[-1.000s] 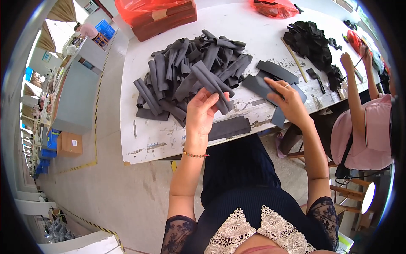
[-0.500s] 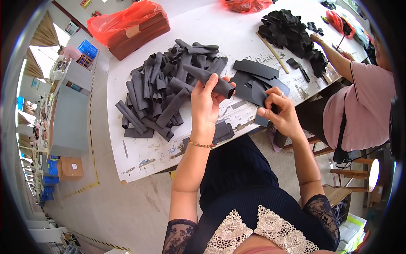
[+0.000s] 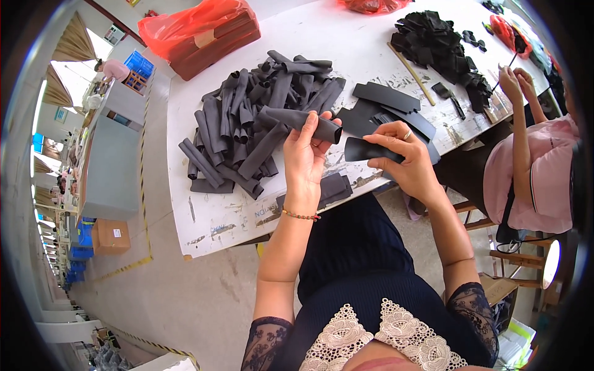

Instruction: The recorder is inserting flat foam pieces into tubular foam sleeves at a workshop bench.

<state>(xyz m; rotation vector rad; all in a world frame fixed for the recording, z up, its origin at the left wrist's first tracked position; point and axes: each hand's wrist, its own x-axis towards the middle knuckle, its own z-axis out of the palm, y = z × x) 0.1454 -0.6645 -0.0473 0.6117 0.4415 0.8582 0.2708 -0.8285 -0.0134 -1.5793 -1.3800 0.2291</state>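
My left hand (image 3: 307, 159) grips a dark grey fabric tube (image 3: 299, 120), its open end pointing right. My right hand (image 3: 401, 153) pinches a flat black stiff piece (image 3: 361, 149), with its left end close to the tube's opening. Behind the hands lies a big heap of the same grey tubes (image 3: 250, 123) on the white worktable (image 3: 210, 216). A few flat black pieces (image 3: 390, 99) lie stacked to the right of the heap. Near the table's front edge, below my left hand, sits a small pile of flat dark pieces (image 3: 334, 187).
A red plastic bag (image 3: 198, 32) holding brown pieces lies at the table's far left. A pile of black parts (image 3: 436, 40) and a wooden stick (image 3: 411, 73) lie at the far right, where a person in pink (image 3: 535, 167) sits working. Grey floor with yellow tape runs left.
Both hands have lifted off the table and come together. The right hand has picked up a flat black piece and brought it toward the tube's open end in the left hand.
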